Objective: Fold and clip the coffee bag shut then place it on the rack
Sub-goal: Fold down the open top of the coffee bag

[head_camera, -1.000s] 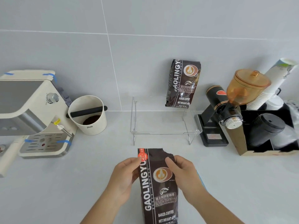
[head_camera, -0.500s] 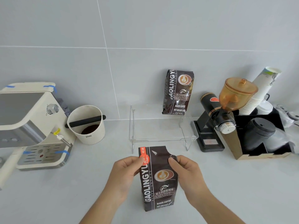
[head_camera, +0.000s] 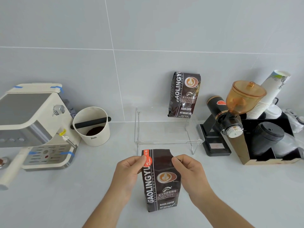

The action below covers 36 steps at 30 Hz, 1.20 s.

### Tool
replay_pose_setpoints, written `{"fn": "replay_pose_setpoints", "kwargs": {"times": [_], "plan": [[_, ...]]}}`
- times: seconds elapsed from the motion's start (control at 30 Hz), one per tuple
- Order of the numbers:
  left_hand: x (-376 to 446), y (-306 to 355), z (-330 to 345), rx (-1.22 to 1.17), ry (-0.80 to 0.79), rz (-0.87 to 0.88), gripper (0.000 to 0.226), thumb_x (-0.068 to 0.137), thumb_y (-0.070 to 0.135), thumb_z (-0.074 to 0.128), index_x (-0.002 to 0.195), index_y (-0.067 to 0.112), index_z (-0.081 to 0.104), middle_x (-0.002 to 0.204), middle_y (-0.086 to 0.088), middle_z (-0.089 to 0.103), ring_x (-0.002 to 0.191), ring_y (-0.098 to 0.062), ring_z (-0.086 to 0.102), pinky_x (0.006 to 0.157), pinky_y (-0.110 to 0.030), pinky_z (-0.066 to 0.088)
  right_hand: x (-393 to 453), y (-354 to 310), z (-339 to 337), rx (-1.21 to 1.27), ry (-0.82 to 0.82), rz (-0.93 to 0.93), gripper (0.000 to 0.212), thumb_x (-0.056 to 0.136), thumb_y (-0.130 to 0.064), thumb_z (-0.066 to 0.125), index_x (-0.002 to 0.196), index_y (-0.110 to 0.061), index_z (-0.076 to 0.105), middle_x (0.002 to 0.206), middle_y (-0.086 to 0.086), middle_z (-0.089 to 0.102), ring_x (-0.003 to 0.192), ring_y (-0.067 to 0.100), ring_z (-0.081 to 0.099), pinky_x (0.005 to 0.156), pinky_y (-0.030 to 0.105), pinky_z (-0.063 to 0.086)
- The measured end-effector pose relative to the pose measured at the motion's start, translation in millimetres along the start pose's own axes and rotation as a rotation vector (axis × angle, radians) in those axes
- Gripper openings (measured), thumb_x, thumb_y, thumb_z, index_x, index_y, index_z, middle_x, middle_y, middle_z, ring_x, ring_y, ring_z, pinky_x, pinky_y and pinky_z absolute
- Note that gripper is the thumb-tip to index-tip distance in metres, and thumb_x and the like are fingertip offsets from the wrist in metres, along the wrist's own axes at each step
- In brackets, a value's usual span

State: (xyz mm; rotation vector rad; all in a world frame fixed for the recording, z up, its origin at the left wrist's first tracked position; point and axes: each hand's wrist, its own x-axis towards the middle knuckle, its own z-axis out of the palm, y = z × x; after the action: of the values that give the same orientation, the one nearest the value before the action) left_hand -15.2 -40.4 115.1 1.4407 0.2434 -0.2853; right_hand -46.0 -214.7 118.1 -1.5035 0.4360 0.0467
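A dark brown coffee bag (head_camera: pixel 162 183) stands upright on the white counter right in front of me. Its flat top edge points up, with an orange sticker at the top left corner. My left hand (head_camera: pixel 127 175) pinches the bag's upper left edge at the sticker. My right hand (head_camera: pixel 189 171) pinches the upper right edge. Just behind the bag stands a clear acrylic rack (head_camera: pixel 167 142). A second, identical coffee bag (head_camera: pixel 184 95) stands on the rack's back right, leaning on the wall. No clip is visible.
An espresso machine (head_camera: pixel 32 122) sits at the left, with a cream knock box (head_camera: pixel 92 126) beside it. Right of the rack stands a black grinder (head_camera: pixel 227 119) with an amber hopper. At the far right, a black organizer (head_camera: pixel 269 140) holds lids and stacked paper cups (head_camera: pixel 266 96).
The view has tilted up and the bag now shows whole, standing on the counter. Both hands have kept their pinch on the bag's top corners.
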Motion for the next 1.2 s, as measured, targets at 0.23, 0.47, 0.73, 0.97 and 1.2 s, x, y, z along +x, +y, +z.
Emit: {"fn": "replay_pose_setpoints", "kwargs": {"times": [0.23, 0.47, 0.73, 0.97, 1.2], "plan": [[-3.8, 7.9, -9.2, 0.173, 0.055, 0.084, 0.005, 0.081, 0.015, 0.073, 0.086, 0.014, 0.072, 0.076, -0.006, 0.079, 0.071, -0.013, 0.070, 0.075, -0.029, 0.048, 1.5, -5.6, -6.4, -0.083, -0.022, -0.054, 0.024, 0.091, -0.002, 0.062, 0.070, -0.012, 0.070, 0.064, -0.001, 0.072, 0.060, 0.011, 0.062, 0.058, 0.021, 0.050], [-13.7, 5.5, -12.9, 0.449, 0.012, 0.316, 0.059, 0.077, 0.011, 0.077, 0.117, 0.046, 0.052, 0.077, 0.008, 0.075, 0.077, -0.008, 0.070, 0.081, -0.018, 0.050, 1.1, -15.9, -6.3, -0.370, -0.104, -0.228, 0.050, 0.086, -0.001, 0.067, 0.093, -0.050, 0.068, 0.085, -0.010, 0.076, 0.093, 0.005, 0.069, 0.072, 0.013, 0.053], [-13.8, 11.8, -18.8, 0.694, -0.058, 0.479, 0.026, 0.078, 0.013, 0.075, 0.096, 0.031, 0.075, 0.092, 0.033, 0.066, 0.084, 0.004, 0.065, 0.073, -0.001, 0.044, 0.2, -21.6, -6.9, -0.711, -0.157, -0.458, 0.019, 0.086, -0.011, 0.071, 0.098, -0.023, 0.079, 0.081, -0.015, 0.066, 0.092, 0.004, 0.061, 0.075, 0.009, 0.047], [-7.8, 8.3, -23.4, 0.739, -0.112, 0.511, 0.012, 0.082, 0.021, 0.072, 0.075, 0.031, 0.073, 0.077, 0.008, 0.066, 0.081, -0.005, 0.064, 0.064, -0.010, 0.042, -0.1, -20.1, -8.7, -0.773, -0.162, -0.553, 0.011, 0.087, -0.012, 0.069, 0.083, -0.018, 0.077, 0.075, -0.015, 0.060, 0.080, 0.002, 0.059, 0.068, 0.007, 0.041], [-2.9, 13.8, -15.2, 0.480, -0.120, 0.403, 0.019, 0.080, 0.010, 0.073, 0.086, 0.028, 0.071, 0.058, 0.011, 0.068, 0.061, -0.003, 0.064, 0.072, -0.012, 0.050, 3.8, -29.5, -6.8, -0.591, -0.132, -0.363, 0.030, 0.084, -0.007, 0.070, 0.069, -0.033, 0.072, 0.076, -0.014, 0.075, 0.069, 0.006, 0.066, 0.067, 0.016, 0.052]]}}
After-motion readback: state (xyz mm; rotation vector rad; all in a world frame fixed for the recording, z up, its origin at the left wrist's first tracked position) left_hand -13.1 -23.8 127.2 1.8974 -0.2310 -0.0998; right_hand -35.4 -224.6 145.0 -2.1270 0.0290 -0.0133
